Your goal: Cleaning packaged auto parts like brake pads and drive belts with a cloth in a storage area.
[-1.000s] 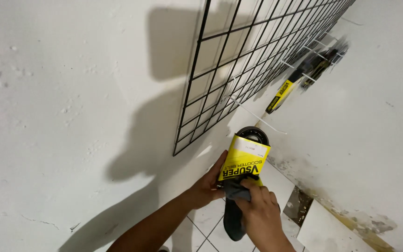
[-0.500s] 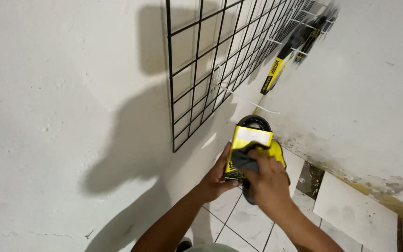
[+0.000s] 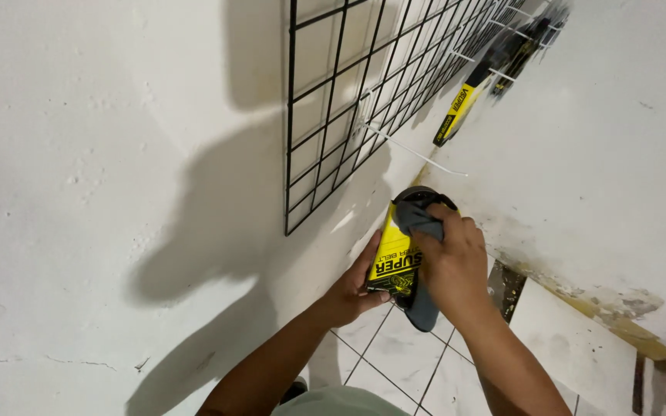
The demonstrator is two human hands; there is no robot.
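My left hand [image 3: 354, 286] grips the left edge of a black rubber belt in a yellow cardboard sleeve [image 3: 396, 260], held low in front of a white wall. My right hand [image 3: 450, 262] presses a dark grey cloth [image 3: 416, 219] against the upper part of the sleeve and the top loop of the belt. The cloth also hangs down below my right hand. Both forearms rise from the bottom of the view.
A black wire grid panel [image 3: 364, 100] is mounted on the wall above, with a thin white hook [image 3: 418, 152] sticking out. More yellow-and-black packaged items [image 3: 464, 104] hang at the upper right. White floor tiles [image 3: 395, 362] lie below.
My right hand and the cloth have moved up over the top of the yellow sleeve. The view has tilted so the grid sits higher and closer.
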